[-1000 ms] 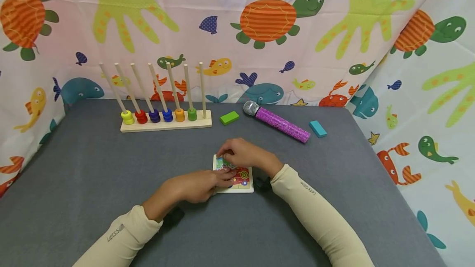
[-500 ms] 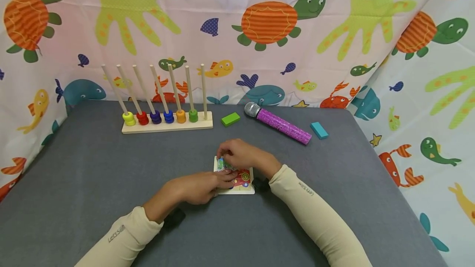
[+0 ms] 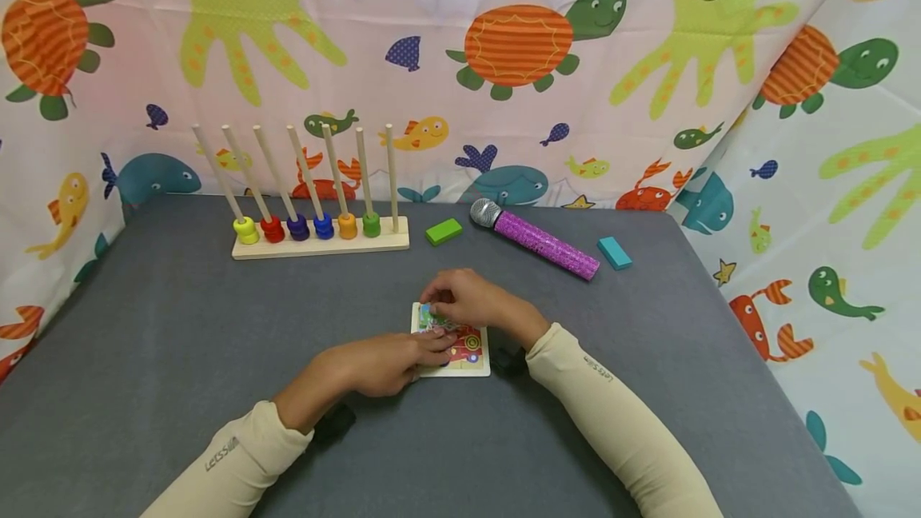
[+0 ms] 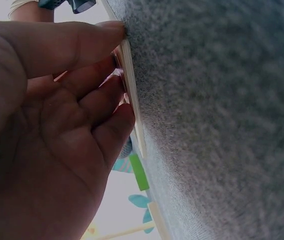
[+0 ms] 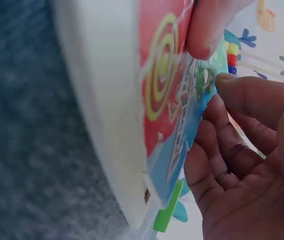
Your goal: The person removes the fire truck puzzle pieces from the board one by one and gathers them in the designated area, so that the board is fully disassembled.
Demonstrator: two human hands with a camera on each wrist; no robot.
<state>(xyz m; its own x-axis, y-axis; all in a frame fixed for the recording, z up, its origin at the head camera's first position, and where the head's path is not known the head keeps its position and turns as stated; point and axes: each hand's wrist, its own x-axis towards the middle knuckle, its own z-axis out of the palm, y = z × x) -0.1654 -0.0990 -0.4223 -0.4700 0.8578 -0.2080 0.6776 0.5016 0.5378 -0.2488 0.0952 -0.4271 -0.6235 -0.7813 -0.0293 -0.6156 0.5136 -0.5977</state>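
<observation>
Your puzzle (image 3: 468,356) lies flat on the grey table (image 3: 252,326), centred between your hands, with part of a red vehicle picture showing at its right side. Your left hand (image 3: 384,360) comes in from the near left; its fingers, nearly straight and close together, rest across the middle of the puzzle's face and point right. The left wrist view shows your left thumb (image 4: 81,45) reaching the board's edge, close to the table cloth.

Your right hand (image 3: 471,298) arches over the far side of the puzzle, its fingertips down around the far left corner. Those fingers are bent and the gap to the thumb is narrow. From the right wrist view, the right thumb (image 5: 247,95) meets the green part of the picture, and your other fingers curl at the edge of the blue part; you cannot tell from here whether they pinch a loose piece or only touch it.

Well beyond your hands, on the far left, stands a wooden peg rack (image 3: 324,246) with coloured rings (image 3: 324,225). To its right lie a green block (image 3: 444,231), a glittery purple microphone (image 3: 543,241) and, farthest right, a blue block (image 3: 615,253).
</observation>
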